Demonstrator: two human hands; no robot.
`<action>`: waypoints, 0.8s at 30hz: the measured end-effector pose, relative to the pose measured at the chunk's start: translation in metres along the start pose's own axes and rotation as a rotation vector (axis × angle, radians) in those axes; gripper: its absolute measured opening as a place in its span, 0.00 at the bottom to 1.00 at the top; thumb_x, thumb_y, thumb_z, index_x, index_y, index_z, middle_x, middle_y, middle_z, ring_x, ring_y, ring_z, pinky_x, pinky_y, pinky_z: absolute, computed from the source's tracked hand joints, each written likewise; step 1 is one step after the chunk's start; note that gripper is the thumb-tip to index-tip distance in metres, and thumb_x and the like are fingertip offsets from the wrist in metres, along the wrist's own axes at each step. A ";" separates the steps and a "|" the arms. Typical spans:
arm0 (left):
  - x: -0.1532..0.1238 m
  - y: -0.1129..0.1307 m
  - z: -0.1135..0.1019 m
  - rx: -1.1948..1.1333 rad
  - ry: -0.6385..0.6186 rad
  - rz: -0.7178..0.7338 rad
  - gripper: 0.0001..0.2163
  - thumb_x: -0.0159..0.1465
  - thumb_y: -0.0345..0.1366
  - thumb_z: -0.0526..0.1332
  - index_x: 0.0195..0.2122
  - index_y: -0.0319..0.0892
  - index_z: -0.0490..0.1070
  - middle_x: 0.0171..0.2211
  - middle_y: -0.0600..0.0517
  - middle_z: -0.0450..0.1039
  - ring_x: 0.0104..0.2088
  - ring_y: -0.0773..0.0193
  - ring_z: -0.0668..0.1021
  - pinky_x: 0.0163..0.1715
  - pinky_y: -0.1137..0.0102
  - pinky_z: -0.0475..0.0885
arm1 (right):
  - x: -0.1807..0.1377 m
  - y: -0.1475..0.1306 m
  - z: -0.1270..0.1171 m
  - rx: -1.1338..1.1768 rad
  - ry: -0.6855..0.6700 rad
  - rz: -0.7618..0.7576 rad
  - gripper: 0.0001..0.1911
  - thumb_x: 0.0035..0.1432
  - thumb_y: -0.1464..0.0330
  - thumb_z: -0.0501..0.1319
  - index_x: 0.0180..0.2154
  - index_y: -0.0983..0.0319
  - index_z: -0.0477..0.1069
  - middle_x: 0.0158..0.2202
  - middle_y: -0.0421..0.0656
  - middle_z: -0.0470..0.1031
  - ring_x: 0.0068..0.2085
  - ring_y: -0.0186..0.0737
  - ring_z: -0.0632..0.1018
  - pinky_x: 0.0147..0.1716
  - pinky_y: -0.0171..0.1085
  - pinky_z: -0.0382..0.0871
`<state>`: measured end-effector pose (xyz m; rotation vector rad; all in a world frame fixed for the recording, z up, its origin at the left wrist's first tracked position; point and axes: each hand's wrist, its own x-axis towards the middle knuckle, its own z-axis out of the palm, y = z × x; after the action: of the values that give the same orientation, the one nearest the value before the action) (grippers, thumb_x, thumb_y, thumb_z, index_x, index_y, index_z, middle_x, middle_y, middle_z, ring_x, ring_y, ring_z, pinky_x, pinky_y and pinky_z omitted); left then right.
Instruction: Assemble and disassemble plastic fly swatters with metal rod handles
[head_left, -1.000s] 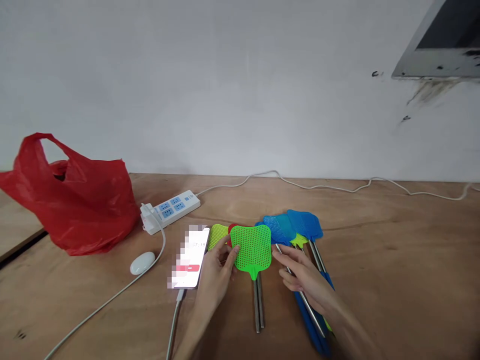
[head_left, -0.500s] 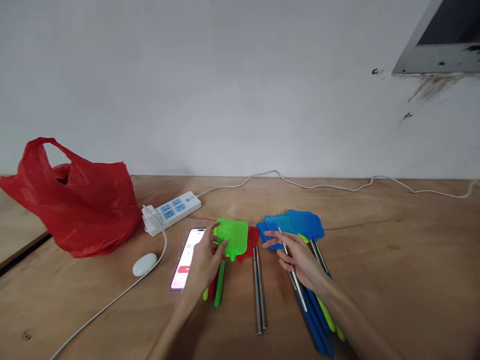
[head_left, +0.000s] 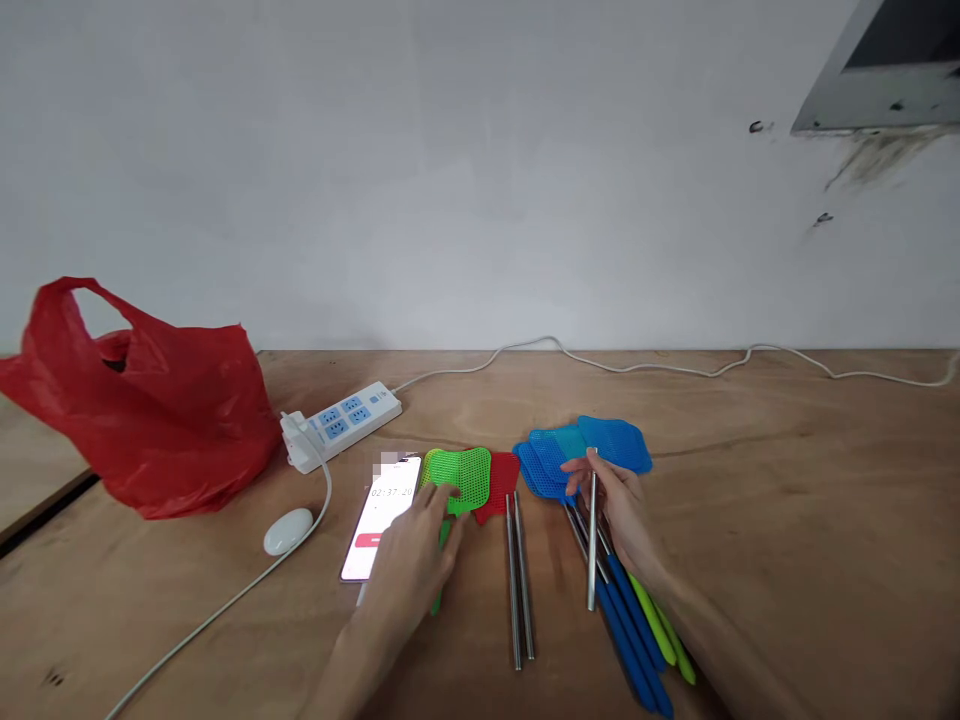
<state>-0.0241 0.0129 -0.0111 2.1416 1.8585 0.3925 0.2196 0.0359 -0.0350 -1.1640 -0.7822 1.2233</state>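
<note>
My right hand (head_left: 619,505) pinches a silver metal rod (head_left: 592,560), which stands tilted above a pile of fly swatters. Beneath it lie blue swatter heads (head_left: 551,465), blue handles (head_left: 626,640) and yellow-green handles (head_left: 664,625). Over the lower part of a green fly swatter head (head_left: 469,475), my left hand (head_left: 420,535) has its fingers apart; whether they touch it I cannot tell. A red swatter head (head_left: 502,480) lies partly under the green one. Two more metal rods (head_left: 519,590) rest side by side between my hands.
A phone with a running timer (head_left: 382,510) lies just left of my left hand. Farther left are a white power strip (head_left: 345,425), a white rounded device (head_left: 289,530) with a cable, and a red plastic bag (head_left: 180,420). A white cord (head_left: 645,370) runs along the wall.
My left hand has come off the upper left of the green head and moved down over its lower part. In my right hand, the rod has swung more upright.
</note>
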 end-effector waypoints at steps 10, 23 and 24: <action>-0.016 -0.013 0.008 0.072 -0.223 0.178 0.09 0.72 0.34 0.52 0.38 0.45 0.70 0.38 0.50 0.79 0.36 0.55 0.80 0.31 0.67 0.65 | -0.008 0.004 0.004 -0.142 -0.105 0.005 0.28 0.55 0.41 0.60 0.29 0.61 0.70 0.15 0.35 0.65 0.15 0.30 0.64 0.12 0.28 0.51; 0.015 0.001 0.013 0.068 -0.196 0.429 0.09 0.68 0.37 0.58 0.31 0.44 0.70 0.27 0.53 0.76 0.26 0.59 0.75 0.24 0.70 0.55 | -0.006 0.019 0.003 -0.457 -0.184 -0.082 0.18 0.58 0.56 0.61 0.43 0.62 0.74 0.19 0.37 0.73 0.19 0.37 0.70 0.19 0.34 0.62; 0.017 0.002 0.015 0.068 -0.188 0.442 0.08 0.68 0.38 0.59 0.31 0.44 0.70 0.27 0.53 0.75 0.25 0.59 0.75 0.24 0.70 0.54 | -0.007 0.018 0.003 -0.488 -0.179 -0.108 0.18 0.57 0.58 0.62 0.45 0.62 0.73 0.19 0.36 0.73 0.21 0.38 0.71 0.22 0.35 0.63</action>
<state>-0.0144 0.0291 -0.0238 2.5338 1.3108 0.2062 0.2102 0.0292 -0.0503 -1.3909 -1.3137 1.0857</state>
